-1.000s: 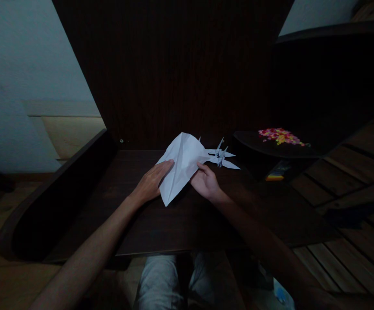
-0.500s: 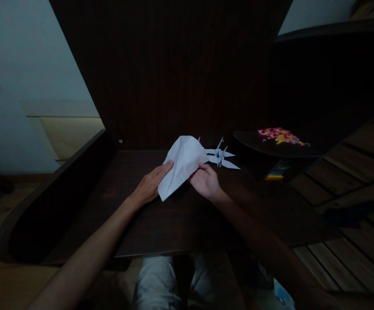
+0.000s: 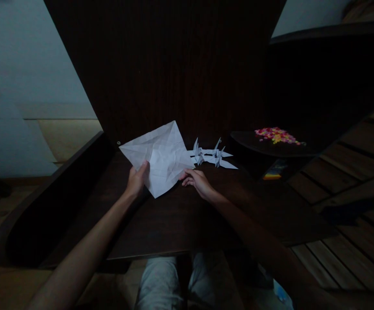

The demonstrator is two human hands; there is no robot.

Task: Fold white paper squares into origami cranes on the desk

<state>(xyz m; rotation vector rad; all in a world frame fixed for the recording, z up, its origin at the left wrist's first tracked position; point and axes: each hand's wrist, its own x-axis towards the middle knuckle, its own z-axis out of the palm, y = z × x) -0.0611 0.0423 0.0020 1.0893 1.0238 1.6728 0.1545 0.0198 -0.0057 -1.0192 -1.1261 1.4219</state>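
Paper sheet (image 3: 163, 165): held over the far middle of the dark desk (image 3: 161, 224), left of the folded paper figures (image 3: 218, 161); contact with the desk cannot be told.
Handling: judged very light, thin and limp, easily torn or wrinkled; crease lines are seen across it, so bending is expected along them. Slipping is judged unlikely.
Hold points: opposite edges or corners are judged best, with light pressure, so that the creased middle is not crushed.
Left hand (image 3: 136, 180): clamped on the near left edge, thumb laid on top; the fingers are hidden beneath.
Right hand (image 3: 197, 180): placed at the near right edge, fingers curled; whether the edge is pinched cannot be told.
Change from earlier frame: the sheet, previously curled and narrower, is now spread into a broad kite shape; the left hand is shifted left, and more figures are exposed.
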